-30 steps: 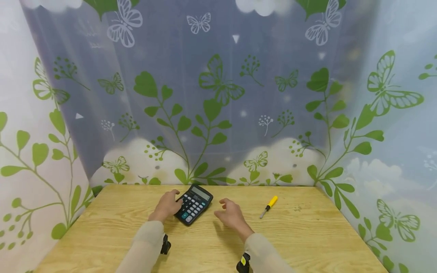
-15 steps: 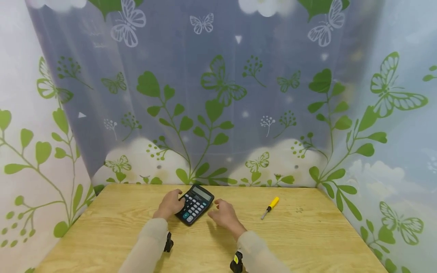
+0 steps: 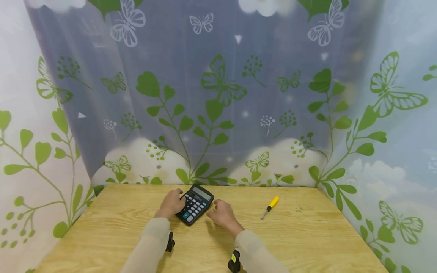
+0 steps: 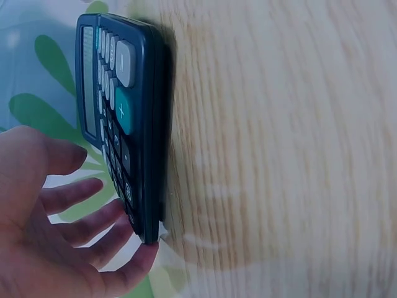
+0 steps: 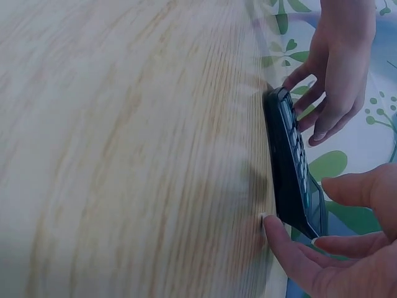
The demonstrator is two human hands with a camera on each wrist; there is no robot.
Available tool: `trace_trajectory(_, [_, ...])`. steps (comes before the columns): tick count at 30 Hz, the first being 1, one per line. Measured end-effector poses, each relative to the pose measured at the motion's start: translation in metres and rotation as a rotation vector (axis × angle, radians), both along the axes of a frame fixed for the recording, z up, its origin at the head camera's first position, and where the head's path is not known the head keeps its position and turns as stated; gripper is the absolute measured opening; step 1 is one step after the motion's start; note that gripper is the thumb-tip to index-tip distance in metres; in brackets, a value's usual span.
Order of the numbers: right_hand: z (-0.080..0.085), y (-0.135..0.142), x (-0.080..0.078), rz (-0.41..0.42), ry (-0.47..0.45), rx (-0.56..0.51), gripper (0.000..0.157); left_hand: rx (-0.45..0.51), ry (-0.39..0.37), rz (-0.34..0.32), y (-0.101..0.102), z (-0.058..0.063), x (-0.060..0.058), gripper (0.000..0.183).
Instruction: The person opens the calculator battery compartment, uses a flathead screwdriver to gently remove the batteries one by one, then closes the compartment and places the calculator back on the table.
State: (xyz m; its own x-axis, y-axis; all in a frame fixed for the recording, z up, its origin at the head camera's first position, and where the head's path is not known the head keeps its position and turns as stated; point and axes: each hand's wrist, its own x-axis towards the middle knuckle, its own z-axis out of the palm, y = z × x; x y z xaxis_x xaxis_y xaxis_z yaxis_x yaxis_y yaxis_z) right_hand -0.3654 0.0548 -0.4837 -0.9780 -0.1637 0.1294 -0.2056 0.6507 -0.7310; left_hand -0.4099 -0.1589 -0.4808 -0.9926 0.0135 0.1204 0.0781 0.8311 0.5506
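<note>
As I watch the head view, the black desktop calculator [image 3: 196, 207] lies askew near the far edge of the wooden table [image 3: 290, 239], between the left hand [image 3: 172, 203] and the right hand [image 3: 221, 213], with a yellow-handled screwdriver [image 3: 272, 205] off to the right. Lettering below the calculator's display [image 3: 202, 192] is too small to read.

Through the left wrist view, I see bent fingers meeting the calculator's side, the little fingertip [image 4: 149, 249] at a corner, the thumb [image 4: 68, 156] free. A teal plus key [image 4: 123, 110] and a grey equals key [image 4: 125, 63] are legible.

On the right wrist view, the fingers spread apart at the display end; I cannot tell whether any presses the case. I take the step as steadying the calculator, best done with even fingertip contact on both edges, clear of the keys.
</note>
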Motion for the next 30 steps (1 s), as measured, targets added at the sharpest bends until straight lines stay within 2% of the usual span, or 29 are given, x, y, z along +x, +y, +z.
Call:
trace_trajectory(7, [0.0018,-0.0052,-0.0005,0.012,-0.062,-0.079,0.057,0.0,-0.014,0.004,-0.0026,0.0016,-0.0025,0.038])
trace_trajectory(21, [0.0014,-0.0099,-0.0036,-0.01,-0.123,-0.105,0.053,0.051,-0.074,-0.035,-0.0048,0.0055,-0.0031,0.039])
trace_trajectory(30, [0.0038,-0.0077,-0.0068,-0.02,-0.164,-0.127,0.055,0.029,-0.113,0.0,-0.0028,0.0077,-0.0027,0.04])
